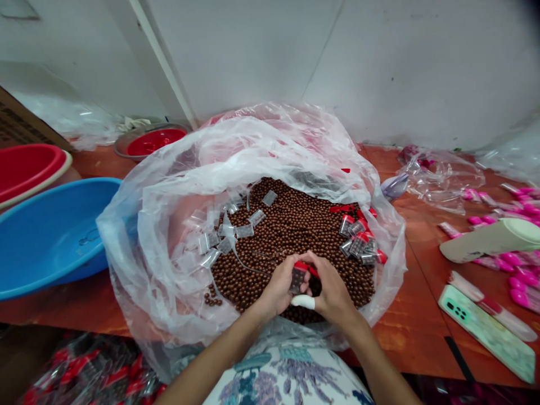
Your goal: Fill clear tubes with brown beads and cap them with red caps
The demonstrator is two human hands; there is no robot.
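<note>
A clear bag (169, 225) lies open, full of brown beads (291, 225). Both hands meet over the beads: the left hand (276, 289) and right hand (333, 289) pinch one small red-capped box (298, 277) between their fingertips. Just beyond the right fingers lies a cluster of filled boxes (360, 239); beyond the left fingers lie empty sachets (225, 233). Well left sit a blue basin (50, 236) and a red basin (25, 166); well right, a phone (485, 329).
</note>
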